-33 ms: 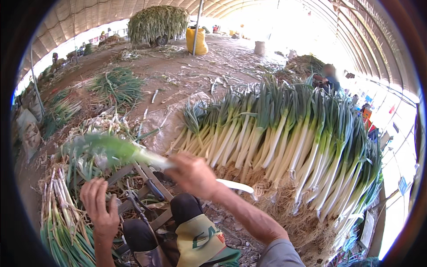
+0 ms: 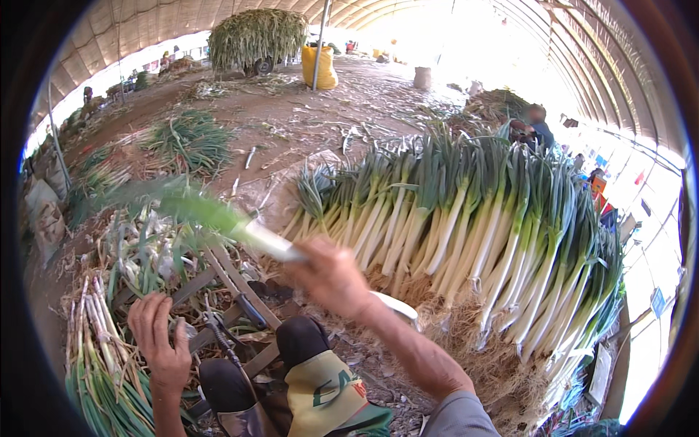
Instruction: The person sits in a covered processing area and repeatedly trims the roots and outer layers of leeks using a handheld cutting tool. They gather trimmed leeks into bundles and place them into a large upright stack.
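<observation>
My right hand (image 2: 331, 275) is closed round a leek (image 2: 266, 239). Its green leaves, smeared by motion, point to the far left, and its white end shows on the other side of my fist. Below and to the left, my left hand (image 2: 162, 341) is raised above my lap with fingers extended and nothing gripped. Beneath the held leek stands a wooden frame (image 2: 237, 282) with a hose-like dark cord (image 2: 227, 342) beside it. A large row of leeks (image 2: 451, 226) lies to the right, white stalks and pale roots toward me.
Bundled green onions (image 2: 109, 357) lie at the near left. Stripped leaves (image 2: 145, 244) and another green pile (image 2: 189, 142) are farther off. At the back stand a leaf-laden cart (image 2: 258, 38), a yellow sack (image 2: 320, 69) and a pole. Another person (image 2: 537, 131) sits beyond the leeks.
My right hand has moved slightly right and up with the leek, whose leaves have swung upward. The left hand stays nearly in place.
</observation>
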`<action>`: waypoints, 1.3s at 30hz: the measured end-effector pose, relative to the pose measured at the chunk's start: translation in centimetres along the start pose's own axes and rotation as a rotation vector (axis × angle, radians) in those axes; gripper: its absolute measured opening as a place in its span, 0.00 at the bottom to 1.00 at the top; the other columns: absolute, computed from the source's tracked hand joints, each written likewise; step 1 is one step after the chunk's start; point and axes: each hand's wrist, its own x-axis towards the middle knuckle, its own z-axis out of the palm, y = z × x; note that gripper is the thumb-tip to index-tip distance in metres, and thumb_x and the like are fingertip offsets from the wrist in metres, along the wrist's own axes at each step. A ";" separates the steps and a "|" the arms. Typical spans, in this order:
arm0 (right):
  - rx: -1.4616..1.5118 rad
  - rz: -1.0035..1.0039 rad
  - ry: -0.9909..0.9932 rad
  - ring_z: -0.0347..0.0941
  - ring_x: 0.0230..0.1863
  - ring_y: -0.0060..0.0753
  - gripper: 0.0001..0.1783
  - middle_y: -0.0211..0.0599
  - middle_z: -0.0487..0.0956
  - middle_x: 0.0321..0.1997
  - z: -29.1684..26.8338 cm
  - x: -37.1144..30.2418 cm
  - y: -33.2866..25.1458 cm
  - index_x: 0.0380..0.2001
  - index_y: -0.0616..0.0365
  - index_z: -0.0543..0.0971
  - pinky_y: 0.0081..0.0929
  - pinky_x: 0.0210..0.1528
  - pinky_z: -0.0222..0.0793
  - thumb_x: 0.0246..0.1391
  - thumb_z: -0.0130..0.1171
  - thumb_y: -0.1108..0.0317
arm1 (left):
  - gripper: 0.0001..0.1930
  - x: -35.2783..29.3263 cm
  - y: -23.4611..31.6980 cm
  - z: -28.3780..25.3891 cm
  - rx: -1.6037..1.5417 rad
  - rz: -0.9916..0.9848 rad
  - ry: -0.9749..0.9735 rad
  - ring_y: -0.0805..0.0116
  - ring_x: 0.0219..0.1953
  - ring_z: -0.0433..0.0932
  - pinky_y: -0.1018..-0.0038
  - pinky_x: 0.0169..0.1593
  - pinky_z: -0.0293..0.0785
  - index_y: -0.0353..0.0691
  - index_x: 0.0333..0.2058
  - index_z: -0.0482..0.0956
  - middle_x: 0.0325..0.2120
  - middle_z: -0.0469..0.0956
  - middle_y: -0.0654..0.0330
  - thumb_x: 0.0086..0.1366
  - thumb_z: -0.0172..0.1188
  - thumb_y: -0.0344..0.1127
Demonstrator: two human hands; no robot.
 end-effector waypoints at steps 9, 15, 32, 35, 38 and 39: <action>-0.337 0.784 0.827 0.78 0.31 0.26 0.14 0.42 0.82 0.41 -24.7 -5.2 6.6 0.50 0.63 0.79 0.22 0.27 0.75 0.62 0.60 0.70 | 0.22 -7.2 -5.8 1.8 0.080 -0.192 -0.232 0.47 0.61 0.65 0.50 0.67 0.60 0.36 0.55 0.71 0.54 0.70 0.49 0.61 0.60 0.22; -1.290 0.884 0.259 0.66 0.63 0.54 0.36 0.54 0.73 0.59 -36.2 -23.4 17.0 0.63 0.65 0.66 0.45 0.67 0.59 0.51 0.64 0.68 | 0.23 -9.7 -7.0 2.9 0.037 -0.372 -0.334 0.48 0.60 0.65 0.53 0.64 0.61 0.36 0.54 0.72 0.54 0.70 0.51 0.59 0.61 0.19; -0.297 0.699 -0.168 0.54 0.75 0.53 0.47 0.53 0.55 0.76 -2.5 -3.6 2.1 0.71 0.59 0.56 0.50 0.74 0.56 0.58 0.64 0.48 | 0.18 -17.3 -6.5 2.2 -0.301 -0.902 -0.304 0.45 0.49 0.75 0.56 0.54 0.71 0.34 0.45 0.78 0.45 0.75 0.48 0.56 0.64 0.31; -0.368 0.379 -0.434 0.58 0.73 0.51 0.51 0.50 0.60 0.74 7.8 -2.8 0.1 0.72 0.62 0.54 0.46 0.73 0.57 0.58 0.61 0.41 | 0.22 -21.2 -7.0 4.2 -0.275 -0.930 -0.390 0.45 0.50 0.75 0.55 0.53 0.73 0.32 0.48 0.76 0.46 0.75 0.45 0.56 0.64 0.35; -0.156 0.305 -0.544 0.66 0.65 0.57 0.50 0.58 0.65 0.68 16.6 -3.2 -2.6 0.68 0.64 0.58 0.50 0.64 0.68 0.56 0.63 0.41 | 0.27 -25.0 -7.2 6.8 -0.230 -0.934 -0.345 0.44 0.51 0.76 0.56 0.54 0.72 0.30 0.52 0.74 0.47 0.76 0.42 0.58 0.65 0.42; -0.247 0.266 -0.496 0.68 0.62 0.58 0.50 0.56 0.68 0.65 19.2 -4.9 -2.1 0.67 0.66 0.59 0.49 0.61 0.71 0.54 0.65 0.41 | 0.28 -24.5 -6.4 7.8 -0.293 -0.988 -0.377 0.44 0.51 0.77 0.57 0.54 0.72 0.30 0.53 0.73 0.48 0.76 0.41 0.59 0.66 0.43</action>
